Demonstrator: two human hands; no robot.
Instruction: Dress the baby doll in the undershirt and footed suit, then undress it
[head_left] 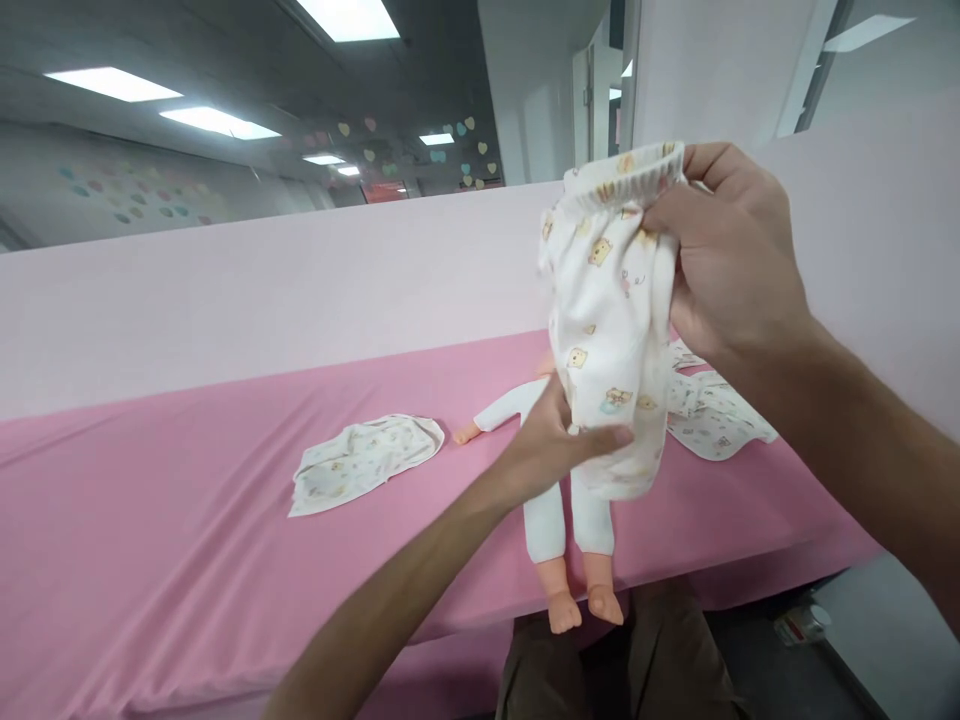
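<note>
A pair of white baby pants printed with small bears hangs in the air in front of me, its ribbed waistband at the top. My right hand pinches the waistband at its right side. Lower down, my left hand grips the left edge of the cloth, thumb across the front. Behind and below the pants lies a baby doll in white, its bare feet at the table's front edge. The held cloth hides the doll's head and much of its body.
A pink-covered table runs along a pale pink wall. To the left of the doll lies a printed white baby cloth. More printed baby clothing lies on the right. A small container stands below the table at the right.
</note>
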